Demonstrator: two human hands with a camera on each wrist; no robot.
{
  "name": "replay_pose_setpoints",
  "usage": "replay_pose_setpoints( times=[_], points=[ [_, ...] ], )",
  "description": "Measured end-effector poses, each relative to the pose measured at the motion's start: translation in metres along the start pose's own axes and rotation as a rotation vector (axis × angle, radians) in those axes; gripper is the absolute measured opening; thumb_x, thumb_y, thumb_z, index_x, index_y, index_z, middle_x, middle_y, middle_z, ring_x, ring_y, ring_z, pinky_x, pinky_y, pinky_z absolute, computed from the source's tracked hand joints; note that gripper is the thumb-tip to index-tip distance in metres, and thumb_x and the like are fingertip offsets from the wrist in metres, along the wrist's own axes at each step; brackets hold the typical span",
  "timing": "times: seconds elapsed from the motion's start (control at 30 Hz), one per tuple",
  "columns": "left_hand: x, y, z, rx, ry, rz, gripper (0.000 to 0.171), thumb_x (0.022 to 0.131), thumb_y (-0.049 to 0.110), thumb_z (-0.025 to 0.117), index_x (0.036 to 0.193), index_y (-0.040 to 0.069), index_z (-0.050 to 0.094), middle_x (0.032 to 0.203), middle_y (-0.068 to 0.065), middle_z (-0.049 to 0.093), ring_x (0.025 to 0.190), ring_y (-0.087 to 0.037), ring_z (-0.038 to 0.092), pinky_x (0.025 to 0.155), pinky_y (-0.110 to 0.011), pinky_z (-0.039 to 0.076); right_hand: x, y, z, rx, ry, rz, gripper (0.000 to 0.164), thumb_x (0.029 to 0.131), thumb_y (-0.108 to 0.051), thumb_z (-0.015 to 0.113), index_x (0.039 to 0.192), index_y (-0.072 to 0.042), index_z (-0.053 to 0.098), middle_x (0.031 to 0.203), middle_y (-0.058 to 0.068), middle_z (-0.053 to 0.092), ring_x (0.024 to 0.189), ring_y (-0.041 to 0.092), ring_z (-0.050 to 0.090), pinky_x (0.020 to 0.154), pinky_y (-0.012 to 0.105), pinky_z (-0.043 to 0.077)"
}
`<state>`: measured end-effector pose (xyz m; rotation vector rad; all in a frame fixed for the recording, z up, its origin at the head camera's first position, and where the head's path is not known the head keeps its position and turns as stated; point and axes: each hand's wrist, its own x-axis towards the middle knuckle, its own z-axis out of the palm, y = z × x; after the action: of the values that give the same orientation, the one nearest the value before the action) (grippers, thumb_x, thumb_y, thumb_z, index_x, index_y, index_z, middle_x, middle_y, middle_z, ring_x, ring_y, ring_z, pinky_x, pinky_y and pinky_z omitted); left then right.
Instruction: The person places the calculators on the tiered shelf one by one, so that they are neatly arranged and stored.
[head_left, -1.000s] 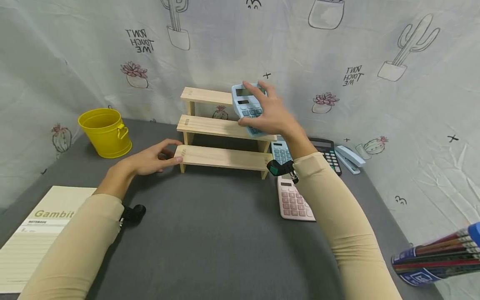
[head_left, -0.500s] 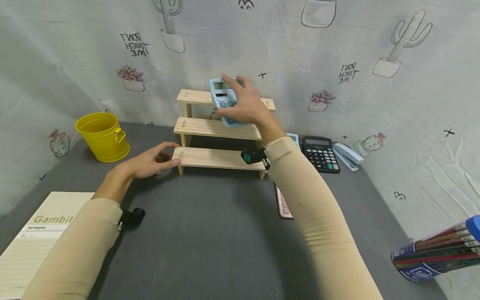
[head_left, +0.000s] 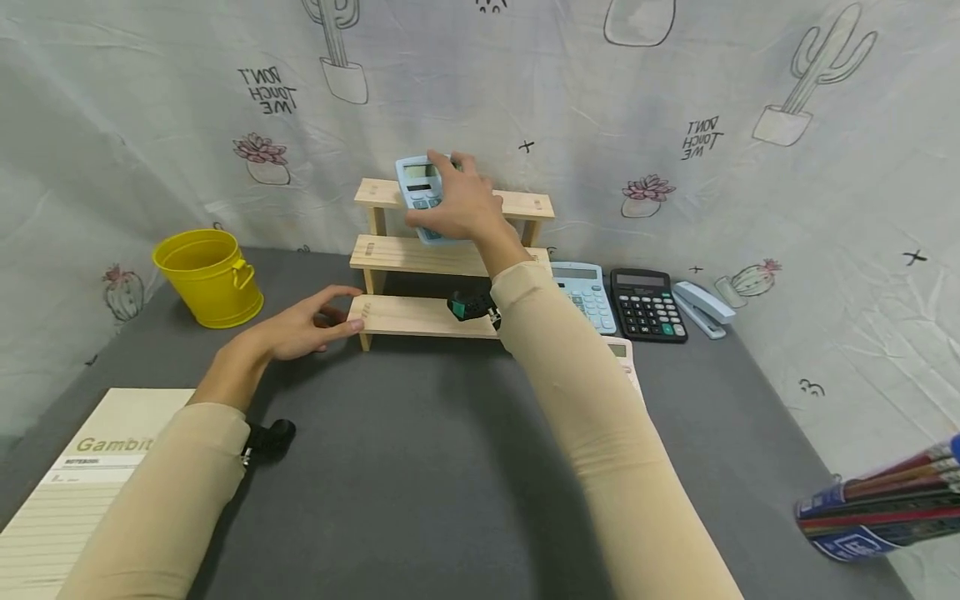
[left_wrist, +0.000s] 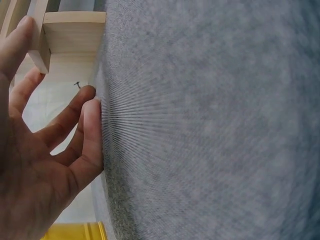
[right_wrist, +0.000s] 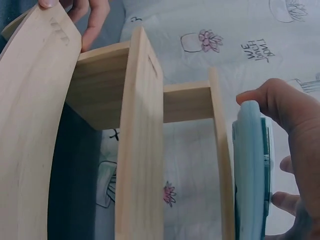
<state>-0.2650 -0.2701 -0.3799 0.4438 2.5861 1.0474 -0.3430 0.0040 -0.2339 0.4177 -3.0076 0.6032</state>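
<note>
A light blue calculator (head_left: 420, 188) is gripped by my right hand (head_left: 467, 204), thumb on one edge and fingers on the other. It stands tilted at the top board of a three-step wooden shelf (head_left: 420, 254). In the right wrist view the calculator (right_wrist: 248, 165) appears edge-on, close beside that board. My left hand (head_left: 303, 327) pinches the left end of the lowest board between thumb and index finger. The left wrist view shows the thumb and a fingertip at the board's (left_wrist: 41, 55) two edges, other fingers loosely bent near the table.
Right of the shelf lie another blue calculator (head_left: 583, 292), a black calculator (head_left: 648, 307), a stapler (head_left: 702, 308) and a pink calculator (head_left: 621, 350) partly behind my sleeve. A yellow bucket (head_left: 208, 279) and a notebook (head_left: 97, 475) stand left; a pencil holder (head_left: 862, 521) is front right.
My right hand has carried the light blue calculator leftward along the shelf's top to near its left part. The left hand has kept its place at the lowest board.
</note>
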Motion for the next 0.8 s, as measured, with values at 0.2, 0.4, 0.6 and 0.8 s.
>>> replay_pose_setpoints(
  times=[0.2, 0.4, 0.6, 0.8],
  points=[
    [-0.002, -0.002, 0.005, -0.006, 0.006, -0.005, 0.073, 0.102, 0.055, 0.058, 0.159, 0.026, 0.025, 0.149, -0.03, 0.043, 0.122, -0.045, 0.057, 0.082, -0.043, 0.059, 0.007, -0.011, 0.011, -0.048, 0.043, 0.057, 0.096, 0.085, -0.07, 0.066, 0.164, -0.039, 0.021, 0.169, -0.001, 0.015, 0.14, 0.032, 0.037, 0.11, 0.049, 0.037],
    [-0.004, -0.002, 0.007, -0.014, 0.002, -0.002, 0.074, 0.102, 0.056, 0.057, 0.16, 0.026, 0.024, 0.15, -0.03, 0.042, 0.124, -0.046, 0.056, 0.083, -0.044, 0.059, 0.009, -0.013, 0.01, -0.064, -0.004, 0.063, 0.108, 0.082, -0.083, 0.058, 0.166, -0.032, 0.013, 0.168, 0.004, 0.018, 0.144, 0.032, 0.035, 0.113, 0.044, 0.04],
    [-0.006, 0.001, 0.003, 0.005, 0.019, 0.004, 0.073, 0.102, 0.054, 0.058, 0.16, 0.025, 0.025, 0.149, -0.03, 0.044, 0.122, -0.045, 0.058, 0.082, -0.043, 0.059, 0.009, -0.005, -0.004, -0.058, -0.179, -0.066, 0.117, 0.089, -0.075, 0.059, 0.165, -0.021, -0.011, 0.174, 0.006, 0.005, 0.158, 0.036, 0.011, 0.126, 0.05, 0.018],
    [-0.004, -0.001, 0.0, 0.001, 0.01, 0.013, 0.073, 0.102, 0.055, 0.058, 0.159, 0.026, 0.025, 0.149, -0.029, 0.043, 0.124, -0.046, 0.057, 0.082, -0.044, 0.059, 0.015, 0.0, 0.006, -0.06, -0.122, -0.142, 0.115, 0.088, -0.068, 0.067, 0.167, -0.017, 0.001, 0.174, 0.006, 0.006, 0.16, 0.027, 0.006, 0.128, 0.047, 0.009]
  ],
)
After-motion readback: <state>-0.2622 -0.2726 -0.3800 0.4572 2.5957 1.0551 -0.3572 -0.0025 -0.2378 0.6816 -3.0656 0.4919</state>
